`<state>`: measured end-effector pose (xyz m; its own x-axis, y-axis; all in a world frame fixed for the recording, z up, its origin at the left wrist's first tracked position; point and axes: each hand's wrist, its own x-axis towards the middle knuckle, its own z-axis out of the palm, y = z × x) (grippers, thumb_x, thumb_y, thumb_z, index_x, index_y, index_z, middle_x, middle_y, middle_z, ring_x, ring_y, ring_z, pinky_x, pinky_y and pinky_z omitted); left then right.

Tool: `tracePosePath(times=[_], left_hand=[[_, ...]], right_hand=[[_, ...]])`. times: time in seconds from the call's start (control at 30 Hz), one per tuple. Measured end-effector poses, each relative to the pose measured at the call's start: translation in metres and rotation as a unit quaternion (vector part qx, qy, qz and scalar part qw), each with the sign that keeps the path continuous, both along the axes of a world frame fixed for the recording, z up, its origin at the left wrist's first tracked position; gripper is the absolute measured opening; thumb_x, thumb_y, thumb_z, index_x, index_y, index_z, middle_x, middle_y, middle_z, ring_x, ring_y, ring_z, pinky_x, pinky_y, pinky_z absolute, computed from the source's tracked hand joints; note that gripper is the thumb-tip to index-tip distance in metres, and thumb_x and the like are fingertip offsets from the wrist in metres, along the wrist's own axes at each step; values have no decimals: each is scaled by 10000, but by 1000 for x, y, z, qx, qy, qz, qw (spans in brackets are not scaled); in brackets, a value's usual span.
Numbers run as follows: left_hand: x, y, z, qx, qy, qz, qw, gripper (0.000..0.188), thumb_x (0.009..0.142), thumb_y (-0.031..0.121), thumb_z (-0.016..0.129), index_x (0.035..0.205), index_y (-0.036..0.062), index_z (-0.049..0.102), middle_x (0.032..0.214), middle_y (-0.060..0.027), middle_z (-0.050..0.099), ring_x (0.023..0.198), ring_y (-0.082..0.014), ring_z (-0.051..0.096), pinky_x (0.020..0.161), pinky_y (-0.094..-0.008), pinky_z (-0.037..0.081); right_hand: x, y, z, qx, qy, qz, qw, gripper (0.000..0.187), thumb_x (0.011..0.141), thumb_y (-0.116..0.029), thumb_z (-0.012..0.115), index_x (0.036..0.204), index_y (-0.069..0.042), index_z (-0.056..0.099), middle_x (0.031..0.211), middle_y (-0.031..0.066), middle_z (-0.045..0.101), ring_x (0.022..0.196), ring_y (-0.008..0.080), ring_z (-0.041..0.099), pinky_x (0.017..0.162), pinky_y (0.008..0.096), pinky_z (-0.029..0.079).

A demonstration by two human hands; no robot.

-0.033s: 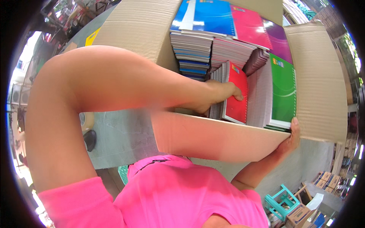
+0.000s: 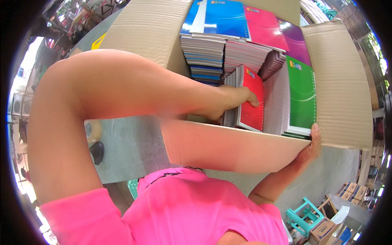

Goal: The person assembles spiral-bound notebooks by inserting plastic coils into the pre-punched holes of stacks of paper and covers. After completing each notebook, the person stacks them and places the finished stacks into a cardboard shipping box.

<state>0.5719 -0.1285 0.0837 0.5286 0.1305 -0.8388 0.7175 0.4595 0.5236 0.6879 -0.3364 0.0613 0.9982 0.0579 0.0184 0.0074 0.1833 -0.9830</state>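
At the far left we see a roll of tape (image 2: 93, 130) on a gray tabletop (image 2: 126, 151), beside the bent left arm, where a swinging elbow might knock it. Next, inside the cardboard box (image 2: 228, 145), the blue notebooks (image 2: 224, 18) rise in a high pile whose edges look uneven; a bump from the forearm could slide the upper ones. Our left hand (image 2: 237, 99) is wrapped on the red notebooks (image 2: 251, 114), its thumb on the top cover, though we cannot see the fingertips. This stack sits low near the front wall, and uneven pressure could fan its glossy covers or snag the bindings. Behind it, the pink notebooks (image 2: 265, 26) and purple notebooks (image 2: 292, 38) might tip if shoved. Farther right, the green notebooks (image 2: 302, 92) stand close beside the red stack, so pushing too hard could bend their corners. Our right hand (image 2: 310, 150) clasps the box's near right corner, fingers mostly hidden; if that hold slackened, the box could skew under the left hand's push.
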Motion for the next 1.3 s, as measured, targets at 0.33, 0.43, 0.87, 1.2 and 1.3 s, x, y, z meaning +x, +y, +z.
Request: tracePosePath(times=[0.33,0.43,0.87,1.2,1.3], left_hand=[[-14,1,92,79,-80,-64,992,518,700,349,693,1118,80,547,1036,-77,607,933,-205,567,793,-354,414],[-27,1,106,85,-125,-26,988,477,719,315,685,1105,67,552,1050,-72,602,940,-168,559,785,-328,411],[-262,52,148,221,-446,380,780,449,718,222,702,1097,39,544,1056,-96,595,946,-214,580,826,-388,466],[-432,167,57,224,-334,647,648,627,706,311,716,1214,55,452,1193,-125,506,1061,-308,518,863,-532,433],[-448,223,14,144,-315,669,658,608,710,313,712,1201,54,464,1179,-122,512,1049,-303,524,875,-537,424]], right_hand=[[11,2,5,41,34,65,996,369,786,-229,637,1004,67,602,974,122,600,842,183,579,739,287,463],[18,3,1,11,27,63,998,381,792,-210,633,1046,71,588,1043,126,578,914,186,555,800,290,439],[72,-23,-25,-163,-48,95,981,387,845,-287,553,1094,8,581,1035,142,578,929,221,558,815,327,447],[51,-6,-11,-200,-68,76,974,384,839,-289,559,1078,9,591,1011,135,583,905,217,562,797,327,451],[52,-7,-12,-203,-64,65,975,383,837,-290,561,1074,9,594,1004,133,584,898,215,563,791,327,452]])
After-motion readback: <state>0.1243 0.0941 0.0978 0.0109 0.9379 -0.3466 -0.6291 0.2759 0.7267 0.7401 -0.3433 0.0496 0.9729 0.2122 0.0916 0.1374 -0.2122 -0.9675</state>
